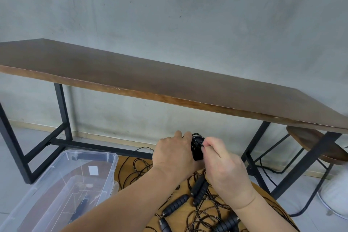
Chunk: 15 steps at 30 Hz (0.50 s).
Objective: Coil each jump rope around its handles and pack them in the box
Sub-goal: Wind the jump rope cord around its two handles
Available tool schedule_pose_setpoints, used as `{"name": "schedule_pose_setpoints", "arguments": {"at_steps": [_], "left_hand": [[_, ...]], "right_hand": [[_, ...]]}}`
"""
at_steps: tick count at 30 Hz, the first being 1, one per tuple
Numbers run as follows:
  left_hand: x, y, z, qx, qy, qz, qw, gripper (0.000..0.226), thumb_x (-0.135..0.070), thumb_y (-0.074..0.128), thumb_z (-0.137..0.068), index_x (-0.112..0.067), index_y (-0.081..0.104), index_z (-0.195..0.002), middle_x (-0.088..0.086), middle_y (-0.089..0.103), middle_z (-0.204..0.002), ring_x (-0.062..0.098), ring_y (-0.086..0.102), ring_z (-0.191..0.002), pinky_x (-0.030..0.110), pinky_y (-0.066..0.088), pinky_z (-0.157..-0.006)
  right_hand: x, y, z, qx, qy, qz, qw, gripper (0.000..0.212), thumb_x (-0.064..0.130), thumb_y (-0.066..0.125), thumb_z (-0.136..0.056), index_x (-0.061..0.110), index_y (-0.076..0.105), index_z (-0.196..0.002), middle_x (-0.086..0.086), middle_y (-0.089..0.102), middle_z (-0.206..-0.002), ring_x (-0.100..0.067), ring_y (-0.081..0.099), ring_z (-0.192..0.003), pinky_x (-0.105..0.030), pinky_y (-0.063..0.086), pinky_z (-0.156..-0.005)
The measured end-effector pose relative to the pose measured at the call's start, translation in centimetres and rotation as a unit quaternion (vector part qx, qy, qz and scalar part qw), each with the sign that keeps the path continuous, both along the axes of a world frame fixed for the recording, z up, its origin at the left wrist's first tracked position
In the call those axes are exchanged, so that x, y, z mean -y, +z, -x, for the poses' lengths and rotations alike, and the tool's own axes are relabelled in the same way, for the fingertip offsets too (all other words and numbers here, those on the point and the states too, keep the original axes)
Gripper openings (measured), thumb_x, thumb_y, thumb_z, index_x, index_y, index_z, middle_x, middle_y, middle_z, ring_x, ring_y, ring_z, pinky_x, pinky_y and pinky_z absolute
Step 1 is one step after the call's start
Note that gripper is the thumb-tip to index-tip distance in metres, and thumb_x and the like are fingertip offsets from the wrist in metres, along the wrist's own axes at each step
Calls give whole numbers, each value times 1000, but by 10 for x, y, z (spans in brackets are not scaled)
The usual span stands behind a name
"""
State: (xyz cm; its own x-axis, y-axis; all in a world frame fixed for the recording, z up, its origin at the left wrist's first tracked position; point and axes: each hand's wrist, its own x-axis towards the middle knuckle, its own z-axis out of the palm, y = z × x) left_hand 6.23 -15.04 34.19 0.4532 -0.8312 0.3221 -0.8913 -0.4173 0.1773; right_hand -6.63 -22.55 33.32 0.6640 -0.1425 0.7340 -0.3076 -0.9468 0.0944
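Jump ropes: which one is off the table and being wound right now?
The jump rope held up between both hands: the left hand grips its handles while the right hand pinches the cord. The loose ropes lie tangled on the round table.

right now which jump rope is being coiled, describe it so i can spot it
Below the long brown table, both hands meet in the air. The jump rope between the left hand and the right hand is a tight black bundle; the others lie loose and tangled underneath.

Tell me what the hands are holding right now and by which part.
The left hand grips the black handles of one jump rope; the right hand pinches its thin black cord at the top of the handles.
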Motion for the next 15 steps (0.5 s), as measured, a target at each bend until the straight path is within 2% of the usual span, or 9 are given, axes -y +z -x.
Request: {"name": "schedule_pose_setpoints", "arguments": {"at_steps": [2, 3, 4, 5, 7, 9, 10, 13, 15], "left_hand": [[-2, -4, 0, 8, 0, -12, 1000, 49, -61, 50, -88, -23, 43, -118, -1, 52, -103, 23, 63, -89, 33, 44, -68], [-3, -6, 0, 12, -2, -17, 1000, 45, -56, 50, -89, -23, 43, -118, -1, 52, -103, 23, 63, -88, 32, 42, -66], [-3, -8, 0, 14, -4, -20, 1000, 43, -53, 52, -90, -23, 42, -119, -1, 52, -104, 22, 63, -88, 32, 41, -64], [-4, -8, -1, 13, -3, -20, 1000, 43, -52, 54, -90, -23, 41, -120, -1, 51, -105, 22, 63, -89, 31, 40, -64], [-4, -5, -5, 8, -5, -14, 1000, 46, -52, 55, -88, -24, 41, -120, -2, 51, -104, 21, 63, -88, 31, 42, -64], [-5, -2, -9, -10, -5, -8, 1000, 48, -58, 54, -85, -25, 41, -118, -3, 51, -102, 21, 63, -86, 32, 45, -66], [-6, -1, -11, -16, -6, -4, 1000, 50, -61, 53, -84, -25, 41, -117, -3, 52, -102, 21, 63, -86, 32, 47, -68], [-9, -3, -17, -28, -13, 11, 999, 47, -53, 55, -86, -29, 42, -125, -5, 53, -104, 20, 63, -87, 32, 51, -73], [-10, -3, -22, -58, -16, 31, 998, 51, -50, 58, -86, -32, 42, -131, -6, 56, -107, 19, 63, -92, 31, 50, -76]], "right_hand": [[-3, 4, -4, -17, 1, -27, 999, 10, 10, 64, -90, 5, 70, -85, -1, 59, -100, -8, 56, -59, -14, 52, -56], [-7, 6, -6, -15, -8, -66, 998, 9, 12, 66, -86, 10, 70, -79, 4, 57, -98, -7, 55, -60, -10, 49, -57], [-12, 9, -8, 3, -13, -146, 989, 12, 14, 68, -83, 16, 66, -72, 9, 53, -95, -6, 54, -63, -7, 46, -57], [-16, 11, -10, 34, -12, -248, 968, 18, 15, 69, -82, 20, 61, -66, 11, 49, -93, -7, 52, -68, -7, 44, -58], [-21, 14, -15, 59, -3, -442, 895, 26, 13, 71, -82, 22, 59, -62, 8, 46, -95, -9, 50, -76, -9, 43, -62], [-24, 17, -18, 34, -1, -562, 826, 21, 15, 68, -86, 16, 63, -66, 6, 49, -101, -9, 52, -87, -11, 41, -68], [-26, 18, -20, 21, 0, -584, 811, 20, 20, 67, -87, 13, 63, -68, 5, 50, -102, -9, 52, -92, -15, 41, -72], [-33, 16, -21, -9, -17, -520, 854, 38, 38, 65, -88, 15, 52, -61, 4, 46, -91, -3, 49, -86, -13, 39, -70], [-37, 11, -18, 9, -15, -503, 864, 44, 37, 63, -91, 14, 45, -58, 3, 43, -83, -5, 47, -79, -11, 39, -66]]}}
